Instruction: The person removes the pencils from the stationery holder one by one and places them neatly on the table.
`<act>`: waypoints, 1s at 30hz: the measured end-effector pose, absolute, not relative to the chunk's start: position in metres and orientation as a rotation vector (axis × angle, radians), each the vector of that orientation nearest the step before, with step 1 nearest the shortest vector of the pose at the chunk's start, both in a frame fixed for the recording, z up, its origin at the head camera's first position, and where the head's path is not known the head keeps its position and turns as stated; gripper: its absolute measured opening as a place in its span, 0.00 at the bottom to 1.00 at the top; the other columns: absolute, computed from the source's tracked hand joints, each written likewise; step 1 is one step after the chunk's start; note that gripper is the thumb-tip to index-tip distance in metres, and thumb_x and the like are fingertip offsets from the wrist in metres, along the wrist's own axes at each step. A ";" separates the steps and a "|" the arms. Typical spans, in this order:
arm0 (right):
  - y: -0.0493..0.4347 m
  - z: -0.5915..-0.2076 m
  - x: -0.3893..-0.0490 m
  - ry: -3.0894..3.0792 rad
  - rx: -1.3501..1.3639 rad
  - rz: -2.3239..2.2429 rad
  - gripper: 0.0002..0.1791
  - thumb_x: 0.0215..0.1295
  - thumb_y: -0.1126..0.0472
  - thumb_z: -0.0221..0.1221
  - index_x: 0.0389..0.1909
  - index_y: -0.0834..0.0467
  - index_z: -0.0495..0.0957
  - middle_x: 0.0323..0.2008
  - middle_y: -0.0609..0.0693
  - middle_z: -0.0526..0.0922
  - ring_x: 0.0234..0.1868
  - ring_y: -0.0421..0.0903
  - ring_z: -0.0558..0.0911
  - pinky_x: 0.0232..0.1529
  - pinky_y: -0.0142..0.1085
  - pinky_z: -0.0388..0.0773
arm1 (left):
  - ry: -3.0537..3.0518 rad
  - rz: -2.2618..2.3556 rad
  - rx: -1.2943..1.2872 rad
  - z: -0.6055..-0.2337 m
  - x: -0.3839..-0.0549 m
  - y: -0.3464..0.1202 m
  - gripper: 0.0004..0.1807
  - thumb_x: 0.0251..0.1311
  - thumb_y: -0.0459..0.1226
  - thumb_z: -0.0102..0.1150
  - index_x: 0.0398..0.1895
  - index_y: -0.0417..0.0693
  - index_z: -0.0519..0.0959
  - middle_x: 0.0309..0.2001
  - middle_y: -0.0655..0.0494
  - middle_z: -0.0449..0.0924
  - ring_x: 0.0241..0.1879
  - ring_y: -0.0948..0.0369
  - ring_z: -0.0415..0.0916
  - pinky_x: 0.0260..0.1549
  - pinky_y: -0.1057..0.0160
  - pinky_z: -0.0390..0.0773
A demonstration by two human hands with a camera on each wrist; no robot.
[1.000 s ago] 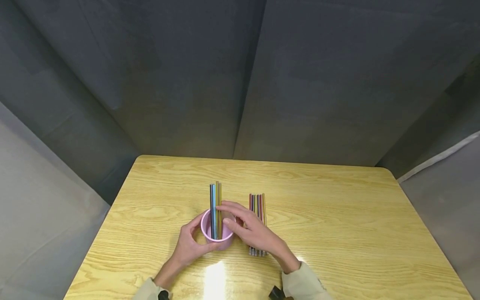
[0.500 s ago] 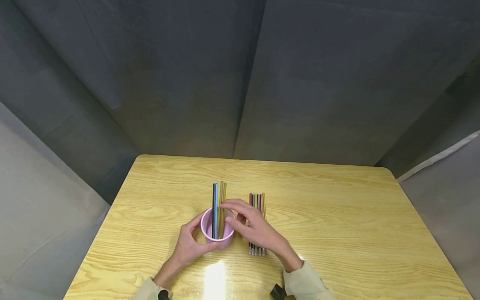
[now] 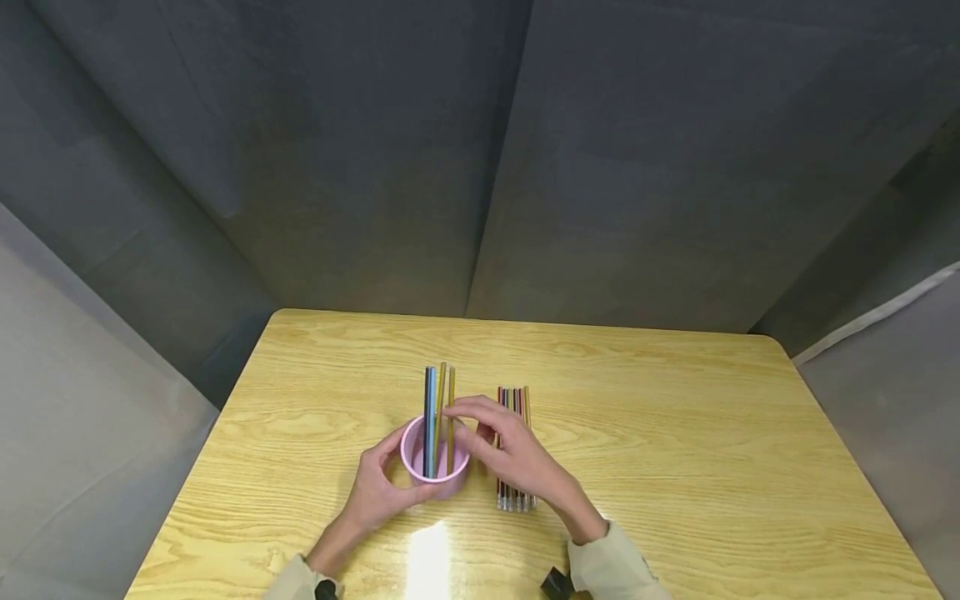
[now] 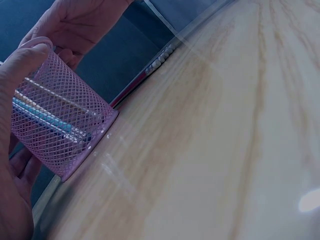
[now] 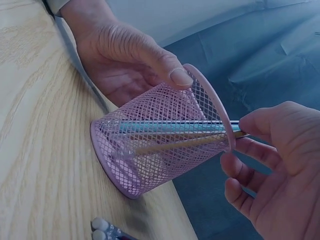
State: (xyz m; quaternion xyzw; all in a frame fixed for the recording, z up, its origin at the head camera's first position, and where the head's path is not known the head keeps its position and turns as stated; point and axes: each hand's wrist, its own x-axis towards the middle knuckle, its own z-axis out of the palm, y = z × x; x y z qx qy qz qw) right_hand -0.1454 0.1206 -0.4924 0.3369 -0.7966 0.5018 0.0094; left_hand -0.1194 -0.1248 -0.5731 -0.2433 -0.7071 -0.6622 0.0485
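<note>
My left hand grips the pink mesh pencil cup, which stands on the table. Its thumb lies at the rim, as the right wrist view shows. Inside, a dark pencil and a light blue pencil lean together, with a yellow pencil beside them. With thumb and forefinger, my right hand pinches a gold pencil at the cup's right side. That pencil's lower part shows through the mesh in the right wrist view; the other right-hand fingers are bent outside the rim.
To the right of the cup lies a row of several pencils, partly hidden under my right hand, their eraser ends towards me. Wood-grain table extends around them. Dark curtains hang behind its far edge.
The pencils in the cup have spread apart: the gold one has moved right with my right hand, away from the blue and dark ones. My left hand and the cup have stayed put.
</note>
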 end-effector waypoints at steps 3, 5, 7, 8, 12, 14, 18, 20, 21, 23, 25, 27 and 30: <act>0.121 -0.492 -0.146 -2.473 1.050 1.556 0.17 0.77 0.61 0.58 0.64 0.53 0.81 0.64 0.48 0.82 0.39 0.39 0.78 0.36 0.34 0.81 | -2.153 -2.020 -0.735 -0.573 -0.119 -0.125 0.50 0.43 0.30 0.83 0.74 0.43 0.70 0.67 0.44 0.79 0.65 0.53 0.78 0.72 0.62 0.69; 0.121 -0.491 -0.146 -2.460 1.051 1.549 0.17 0.77 0.61 0.59 0.63 0.54 0.82 0.63 0.48 0.82 0.37 0.39 0.77 0.35 0.33 0.81 | -2.148 -2.020 -0.734 -0.574 -0.119 -0.125 0.50 0.43 0.30 0.83 0.74 0.42 0.70 0.66 0.43 0.79 0.64 0.53 0.78 0.71 0.62 0.70; 0.122 -0.490 -0.146 -2.446 1.052 1.551 0.17 0.77 0.61 0.59 0.63 0.56 0.82 0.62 0.50 0.83 0.36 0.39 0.76 0.34 0.32 0.80 | -2.141 -2.024 -0.735 -0.574 -0.119 -0.125 0.50 0.43 0.29 0.83 0.74 0.41 0.71 0.66 0.42 0.79 0.64 0.53 0.78 0.71 0.62 0.71; 0.122 -0.489 -0.146 -2.442 1.050 1.549 0.17 0.76 0.61 0.60 0.62 0.56 0.82 0.61 0.50 0.83 0.35 0.39 0.76 0.33 0.32 0.80 | -2.136 -2.024 -0.739 -0.574 -0.119 -0.125 0.50 0.43 0.29 0.83 0.74 0.41 0.71 0.66 0.41 0.79 0.64 0.52 0.78 0.71 0.62 0.71; 0.123 -0.486 -0.144 -2.433 1.034 1.546 0.17 0.76 0.61 0.60 0.62 0.58 0.82 0.60 0.50 0.83 0.34 0.40 0.76 0.32 0.32 0.79 | -2.127 -2.031 -0.744 -0.573 -0.119 -0.124 0.49 0.43 0.28 0.83 0.74 0.40 0.71 0.65 0.40 0.79 0.63 0.52 0.79 0.70 0.61 0.72; 0.124 -0.486 -0.144 -2.431 1.022 1.537 0.17 0.76 0.61 0.60 0.62 0.57 0.82 0.60 0.50 0.83 0.34 0.40 0.76 0.32 0.32 0.79 | -2.123 -2.032 -0.745 -0.573 -0.119 -0.124 0.49 0.43 0.27 0.83 0.73 0.40 0.71 0.65 0.40 0.79 0.63 0.52 0.79 0.70 0.61 0.72; 0.126 -0.484 -0.144 -2.415 0.988 1.535 0.17 0.75 0.62 0.61 0.62 0.54 0.82 0.60 0.49 0.83 0.33 0.40 0.76 0.31 0.31 0.79 | -2.119 -2.037 -0.744 -0.574 -0.120 -0.124 0.49 0.42 0.28 0.83 0.73 0.40 0.71 0.66 0.41 0.79 0.63 0.51 0.79 0.70 0.61 0.73; 0.127 -0.484 -0.144 -2.399 0.973 1.536 0.17 0.74 0.62 0.62 0.61 0.53 0.82 0.59 0.49 0.84 0.32 0.40 0.76 0.31 0.31 0.79 | -2.117 -2.038 -0.743 -0.574 -0.120 -0.124 0.49 0.42 0.28 0.83 0.73 0.40 0.71 0.66 0.41 0.79 0.63 0.51 0.79 0.70 0.60 0.73; 0.128 -0.483 -0.144 -2.389 0.966 1.540 0.17 0.74 0.63 0.62 0.61 0.53 0.82 0.59 0.49 0.84 0.32 0.40 0.76 0.31 0.31 0.79 | -2.116 -2.038 -0.744 -0.574 -0.120 -0.124 0.49 0.42 0.28 0.83 0.73 0.40 0.71 0.66 0.41 0.79 0.63 0.51 0.79 0.70 0.60 0.73; 0.129 -0.481 -0.144 -2.370 0.953 1.548 0.18 0.73 0.64 0.63 0.61 0.53 0.82 0.58 0.50 0.84 0.32 0.40 0.76 0.30 0.31 0.79 | -2.113 -2.040 -0.742 -0.574 -0.120 -0.124 0.49 0.42 0.28 0.83 0.73 0.40 0.71 0.65 0.41 0.80 0.64 0.51 0.79 0.70 0.60 0.73; 0.129 -0.480 -0.144 -2.347 0.949 1.548 0.18 0.72 0.65 0.64 0.61 0.54 0.83 0.57 0.51 0.84 0.32 0.40 0.76 0.30 0.31 0.79 | -2.111 -2.043 -0.741 -0.573 -0.120 -0.124 0.49 0.42 0.28 0.83 0.73 0.40 0.71 0.65 0.41 0.80 0.64 0.51 0.79 0.70 0.60 0.73; 0.130 -0.479 -0.144 -2.330 0.939 1.547 0.17 0.72 0.66 0.64 0.60 0.55 0.83 0.57 0.51 0.85 0.31 0.40 0.76 0.29 0.30 0.78 | -2.110 -2.047 -0.739 -0.573 -0.120 -0.124 0.49 0.42 0.28 0.83 0.73 0.40 0.71 0.65 0.41 0.80 0.64 0.51 0.79 0.70 0.61 0.73; 0.131 -0.477 -0.144 -2.312 0.913 1.544 0.17 0.71 0.67 0.65 0.58 0.55 0.84 0.55 0.51 0.85 0.30 0.39 0.76 0.28 0.29 0.77 | -2.109 -2.049 -0.739 -0.573 -0.120 -0.124 0.49 0.42 0.27 0.83 0.73 0.40 0.72 0.65 0.41 0.80 0.63 0.51 0.79 0.69 0.61 0.74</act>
